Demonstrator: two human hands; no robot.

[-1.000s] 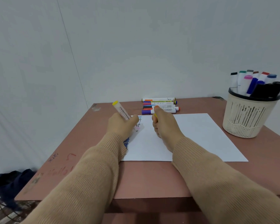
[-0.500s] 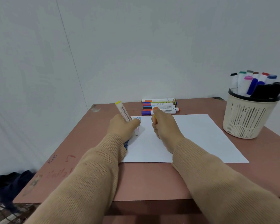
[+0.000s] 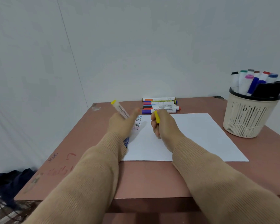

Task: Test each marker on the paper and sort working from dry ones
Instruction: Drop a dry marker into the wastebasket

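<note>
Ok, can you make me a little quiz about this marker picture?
1. True or false: the basket stands on the table, off the paper.
2. Which hand holds the yellow cap? A: left hand. B: right hand.
3. Fill in: the marker in the left hand has a ____ end.
Key: 1 true; 2 B; 3 yellow.

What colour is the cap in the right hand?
Yellow plastic marker cap, clearest in the head view.
</note>
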